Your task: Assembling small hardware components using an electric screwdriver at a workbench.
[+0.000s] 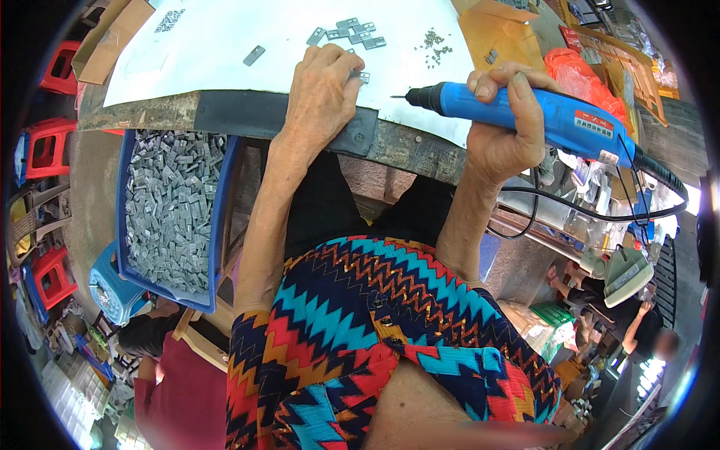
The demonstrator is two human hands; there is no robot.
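My right hand (510, 124) is wrapped round a blue electric screwdriver (544, 118), which lies nearly level with its thin bit (398, 96) pointing left, clear of any piece. Over the near edge of a white sheet (202, 56), my left hand (324, 94) has its fingers curled and pinched at a small grey rectangular piece (365, 77); most of that piece is hidden by the fingers. Just beyond them, several similar grey pieces (352, 31) lie in a loose cluster, and a single one (254, 55) sits apart to the left. Tiny brass-coloured screws (433, 49) are spread on the sheet to the right.
Below the bench edge at left stands a blue crate (219, 225) full of grey pieces (169, 210). A black cable (667, 180) loops from the screwdriver. Cardboard (120, 37) and a red plastic bag (577, 79) flank the sheet. Other people (187, 382) sit nearby.
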